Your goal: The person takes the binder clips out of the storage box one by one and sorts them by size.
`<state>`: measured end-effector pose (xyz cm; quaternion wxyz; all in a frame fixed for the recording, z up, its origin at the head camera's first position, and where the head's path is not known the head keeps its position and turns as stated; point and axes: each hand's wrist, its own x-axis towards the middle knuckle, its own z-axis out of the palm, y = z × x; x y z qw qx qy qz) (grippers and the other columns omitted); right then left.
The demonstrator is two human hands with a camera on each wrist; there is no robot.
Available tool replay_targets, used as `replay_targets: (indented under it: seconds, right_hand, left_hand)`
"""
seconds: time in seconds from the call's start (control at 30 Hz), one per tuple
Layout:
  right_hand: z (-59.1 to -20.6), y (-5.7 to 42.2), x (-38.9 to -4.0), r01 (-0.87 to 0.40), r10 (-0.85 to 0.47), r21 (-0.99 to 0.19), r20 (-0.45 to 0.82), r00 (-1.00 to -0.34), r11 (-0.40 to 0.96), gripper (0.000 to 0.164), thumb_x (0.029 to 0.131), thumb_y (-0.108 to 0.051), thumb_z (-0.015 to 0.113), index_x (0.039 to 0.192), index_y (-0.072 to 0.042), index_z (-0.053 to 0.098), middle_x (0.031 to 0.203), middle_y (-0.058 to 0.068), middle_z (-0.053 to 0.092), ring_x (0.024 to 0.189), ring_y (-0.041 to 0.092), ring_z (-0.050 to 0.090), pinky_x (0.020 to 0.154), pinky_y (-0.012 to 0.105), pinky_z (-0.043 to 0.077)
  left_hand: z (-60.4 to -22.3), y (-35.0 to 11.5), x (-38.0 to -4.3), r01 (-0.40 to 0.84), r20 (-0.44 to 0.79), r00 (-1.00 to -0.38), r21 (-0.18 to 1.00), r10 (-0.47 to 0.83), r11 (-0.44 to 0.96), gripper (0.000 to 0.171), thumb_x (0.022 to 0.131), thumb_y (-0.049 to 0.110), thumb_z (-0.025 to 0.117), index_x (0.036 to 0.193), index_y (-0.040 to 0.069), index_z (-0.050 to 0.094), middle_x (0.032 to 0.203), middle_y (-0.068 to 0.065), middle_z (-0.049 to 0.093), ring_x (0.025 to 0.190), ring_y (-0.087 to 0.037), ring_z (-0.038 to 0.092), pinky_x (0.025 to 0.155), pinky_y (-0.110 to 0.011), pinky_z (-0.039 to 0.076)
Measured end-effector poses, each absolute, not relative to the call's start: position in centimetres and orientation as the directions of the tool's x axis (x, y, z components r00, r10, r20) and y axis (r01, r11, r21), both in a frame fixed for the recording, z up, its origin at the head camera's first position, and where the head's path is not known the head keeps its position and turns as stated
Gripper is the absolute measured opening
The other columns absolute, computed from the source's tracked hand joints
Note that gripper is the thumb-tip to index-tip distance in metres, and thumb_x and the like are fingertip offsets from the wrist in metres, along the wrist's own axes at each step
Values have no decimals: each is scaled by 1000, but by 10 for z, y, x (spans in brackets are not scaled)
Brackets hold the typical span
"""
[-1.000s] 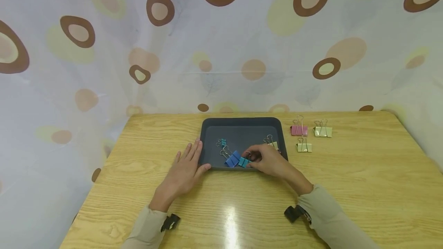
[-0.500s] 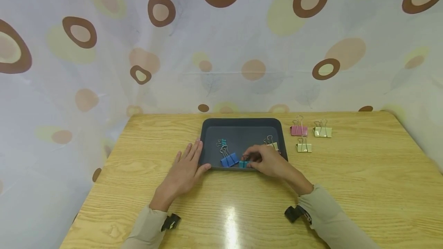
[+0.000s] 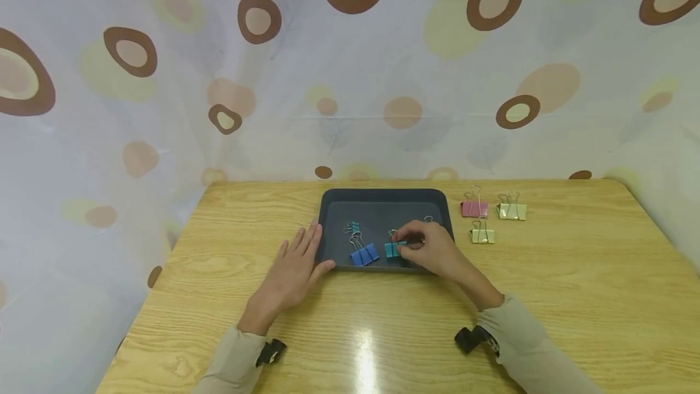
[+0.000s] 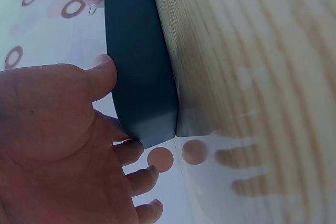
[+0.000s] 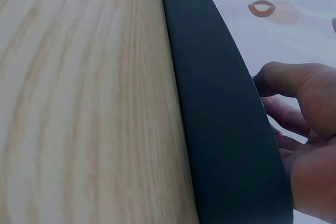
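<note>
A teal binder clip (image 3: 391, 250) is pinched between the thumb and fingers of my right hand (image 3: 432, 249), inside the dark grey tray (image 3: 383, 195). Left of it in the tray lies a larger blue binder clip (image 3: 364, 255), its wire handles pointing back. Behind the blue one is a small teal binder clip (image 3: 355, 227). My left hand (image 3: 292, 269) lies with straight fingers against the tray's left side, thumb at the front left corner. In the left wrist view the left hand (image 4: 68, 140) touches the tray wall (image 4: 139, 66). The right wrist view hides the held clip behind the tray wall (image 5: 226, 98).
On the wooden table (image 3: 574, 272), right of the tray, stand a pink binder clip (image 3: 474, 209), a pale yellow-green binder clip (image 3: 512, 211) and a smaller pale yellow one (image 3: 483, 236). A wire handle (image 3: 428, 219) shows behind my right hand. A patterned curtain (image 3: 350, 78) hangs behind.
My right hand has moved slightly right and back with the teal clip, away from the blue clip, which turned a little. The left hand stays in place on the tray.
</note>
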<state>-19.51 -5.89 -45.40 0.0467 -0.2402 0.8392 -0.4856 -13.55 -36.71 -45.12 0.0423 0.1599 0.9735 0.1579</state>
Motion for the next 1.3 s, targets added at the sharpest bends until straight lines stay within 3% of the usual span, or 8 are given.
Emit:
replay_targets:
  seconds: [0.23,0.57,0.93,1.1,1.3]
  right_hand:
    - [-452,-50,-193,-316,-384,-888,178,-906,334,16,90,7,73,106,3,74,110,17,68,106,35,69,87,30,59]
    - [-442,-35,-188,-282,-349,-907,167,-922,314,19,91,6,73,110,6,72,114,22,68,101,34,70,79,22,59]
    - [-434,-12,-181,-313,-309,-869,199,-930,382,13,92,-3,76,105,-1,73,109,15,71,105,32,70,90,29,57]
    - [-435,-2,-179,-326,-278,-862,227,-933,389,14,91,0,76,104,1,74,108,16,71,103,32,71,86,24,58]
    - [-433,14,-174,-314,-248,-853,226,-942,416,18,92,-3,76,109,1,73,114,18,71,101,20,72,81,21,58]
  left_hand:
    - [-451,-366,-136,302,-23,-945,321,326,898,76,110,46,41,164,0,12,171,-17,8,155,-40,11,122,-62,14]
    - [-451,-366,-136,305,-20,-945,312,327,900,76,110,47,41,163,0,13,171,-16,8,155,-40,13,121,-63,16]
    - [-449,-366,-135,299,-19,-947,320,322,899,76,110,46,43,163,0,14,171,-15,8,155,-41,13,121,-64,16]
    - [-449,-365,-135,294,-30,-947,314,319,903,77,110,47,42,163,1,12,171,-14,6,155,-40,12,121,-63,15]
    - [-450,-365,-136,299,-21,-947,313,321,902,77,110,48,42,163,1,12,171,-14,6,155,-40,13,121,-63,15]
